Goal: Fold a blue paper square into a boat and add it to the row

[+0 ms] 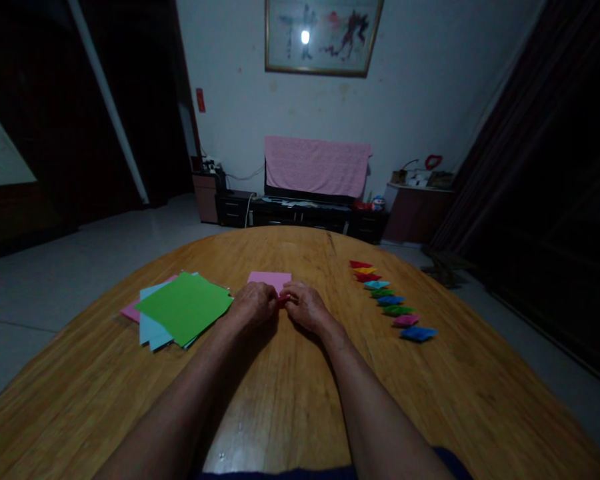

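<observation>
A pink sheet of paper [270, 277] lies on the table just beyond my hands, partly covered by them. My left hand [255, 303] is closed, its fingertips pinching a small dark pink or red paper edge [282, 301]. From the other side my right hand [305, 305] grips the same edge, fingers bent and pressed together. Whether this edge belongs to the pink sheet, I cannot tell. To the left of my left hand is a loose stack of coloured paper, with a green sheet [186, 308] on top and light blue [153, 327] and pink ones under it.
On the right of the round wooden table [285, 413], several small folded paper boats [380, 293] in red, yellow, green, blue and pink stand in a slanting row. Past the table's far edge are a low black cabinet [300, 212] and a pink cloth [317, 167] over a screen.
</observation>
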